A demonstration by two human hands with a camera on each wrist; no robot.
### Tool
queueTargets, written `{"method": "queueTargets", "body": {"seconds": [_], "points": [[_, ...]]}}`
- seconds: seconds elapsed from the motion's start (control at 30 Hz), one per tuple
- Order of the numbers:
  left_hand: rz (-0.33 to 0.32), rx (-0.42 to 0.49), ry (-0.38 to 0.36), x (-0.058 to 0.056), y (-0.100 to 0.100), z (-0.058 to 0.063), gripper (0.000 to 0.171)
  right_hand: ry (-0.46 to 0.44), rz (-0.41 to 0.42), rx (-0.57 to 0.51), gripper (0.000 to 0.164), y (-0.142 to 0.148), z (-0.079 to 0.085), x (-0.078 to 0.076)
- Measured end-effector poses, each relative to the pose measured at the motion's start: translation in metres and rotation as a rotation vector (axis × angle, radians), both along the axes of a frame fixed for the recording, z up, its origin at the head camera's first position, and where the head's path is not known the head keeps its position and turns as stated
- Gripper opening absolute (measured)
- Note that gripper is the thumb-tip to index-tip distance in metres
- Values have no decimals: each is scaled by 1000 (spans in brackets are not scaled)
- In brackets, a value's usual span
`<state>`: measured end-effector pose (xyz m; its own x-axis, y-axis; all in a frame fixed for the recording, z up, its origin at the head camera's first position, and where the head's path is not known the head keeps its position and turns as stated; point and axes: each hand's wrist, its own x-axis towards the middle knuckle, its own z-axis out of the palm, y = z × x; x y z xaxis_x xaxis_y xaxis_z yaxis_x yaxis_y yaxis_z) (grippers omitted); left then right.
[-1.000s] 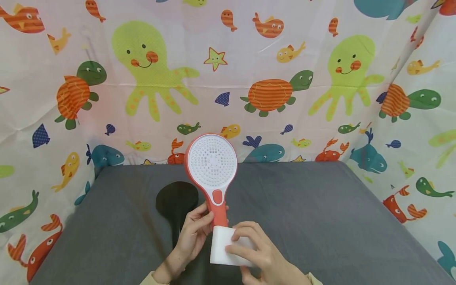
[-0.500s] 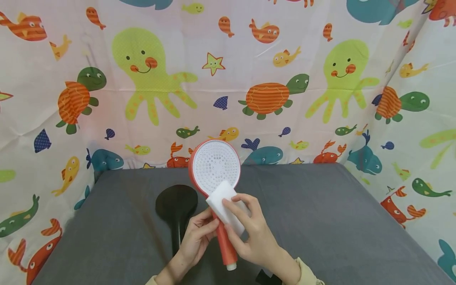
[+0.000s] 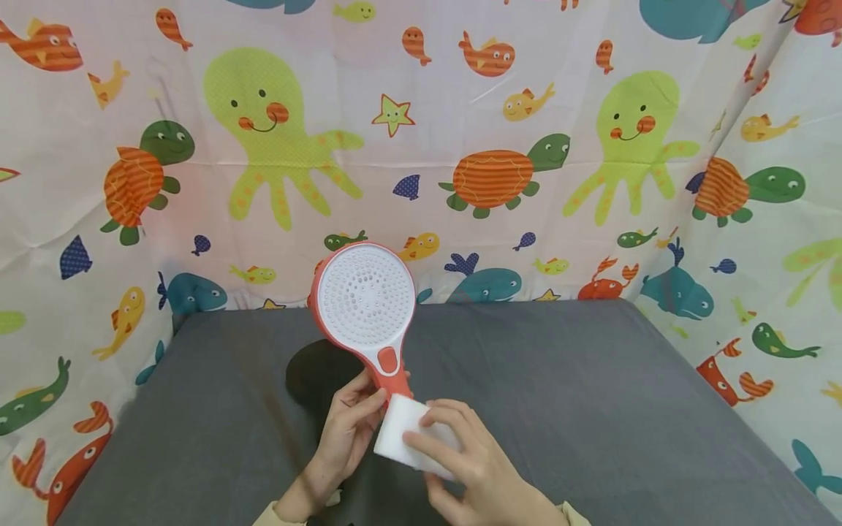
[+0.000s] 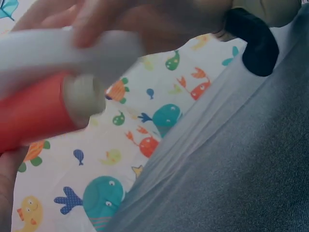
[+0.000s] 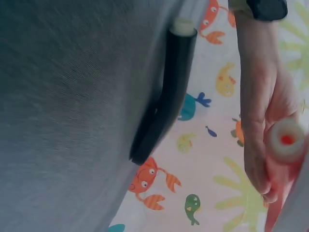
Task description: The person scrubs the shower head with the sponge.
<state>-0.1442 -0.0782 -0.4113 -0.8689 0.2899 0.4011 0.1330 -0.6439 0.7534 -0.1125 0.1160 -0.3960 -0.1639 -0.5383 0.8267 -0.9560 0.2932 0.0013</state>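
Observation:
A red shower head (image 3: pixel 366 296) with a white nozzle face and red button stands tilted above the table in the head view. My left hand (image 3: pixel 349 427) grips its handle just below the button. A white sponge (image 3: pixel 397 431), pinched by my right hand (image 3: pixel 476 460), lies against the lower handle and hides most of it. In the left wrist view the red handle (image 4: pixel 41 113) ends in a pale collar, with the blurred sponge (image 4: pixel 111 55) along it. The right wrist view shows the handle's hollow end (image 5: pixel 287 137) beside my left hand (image 5: pixel 260 106).
A black shower head (image 3: pixel 319 372) lies on the grey-covered table (image 3: pixel 559 409), left of the hands and partly behind the left one. Its handle (image 5: pixel 176 82) shows in the right wrist view. A curtain (image 3: pixel 408 73) printed with sea animals encloses the back and sides.
The sponge has gone from the lower handle up to the button area, then back down. The red shower head has shifted left and slightly up since half a second ago.

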Motion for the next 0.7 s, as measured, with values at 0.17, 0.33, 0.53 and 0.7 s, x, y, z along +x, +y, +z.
{"method": "queueTargets", "body": {"seconds": [0.17,0.33,0.53,0.7], "points": [[-47,-67,85,2,4,-4,41,-119,-75,-149,38,-12,6,-16],[-54,-142,121,5,8,-8,37,-156,-127,-163,39,-20,9,-21],[-38,-66,90,4,3,-4,42,-85,-65,-81,36,-13,-4,-10],[30,-19,40,0,2,-1,32,-14,-38,30,36,-2,-19,2]]}}
